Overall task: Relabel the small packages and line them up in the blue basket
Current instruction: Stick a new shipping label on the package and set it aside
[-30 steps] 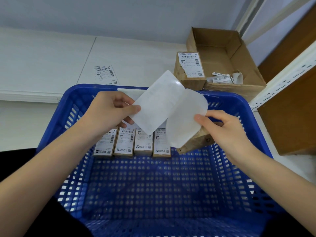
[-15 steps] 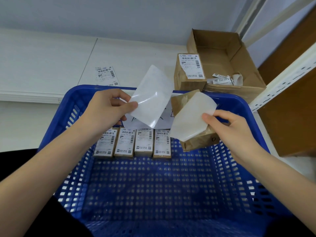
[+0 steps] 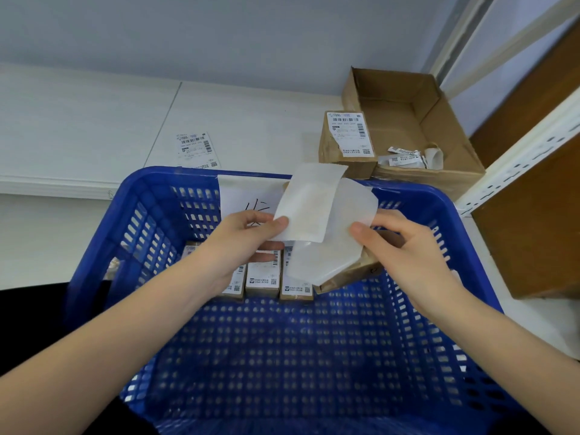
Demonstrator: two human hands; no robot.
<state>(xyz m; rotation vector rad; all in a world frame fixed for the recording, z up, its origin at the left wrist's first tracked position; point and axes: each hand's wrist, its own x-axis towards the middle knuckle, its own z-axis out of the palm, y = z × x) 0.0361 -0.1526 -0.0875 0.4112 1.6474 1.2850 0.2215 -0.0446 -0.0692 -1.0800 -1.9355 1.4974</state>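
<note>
**Two white sheets pinched over the blue basket**

A white tabletop (image 3: pixel 251 120) runs back to a pale grey-blue wall. Beyond the fingers on the right stands an open cardboard box (image 3: pixel 405 127) with label scraps inside, and a labelled brown package (image 3: pixel 346 142) leans against its near side. A loose printed label (image 3: pixel 197 150) lies on the table beyond the left hand. A white slotted shelf post and brown panels rise at the right edge.

The blue basket (image 3: pixel 131 221) is perforated plastic, with a paper sign on its far wall. A row of small brown packages (image 3: pixel 295 285) with white barcode labels lies side by side on its floor, below the fingers.

The left hand (image 3: pixel 238 246) pinches a white rectangular sheet (image 3: pixel 309 205) at its lower corner, between thumb and fingers. The right hand (image 3: pixel 405 246) holds a brown package (image 3: pixel 351 274), its thumb pressing a translucent sheet (image 3: pixel 326 255) against it. The two sheets overlap between the hands.
</note>
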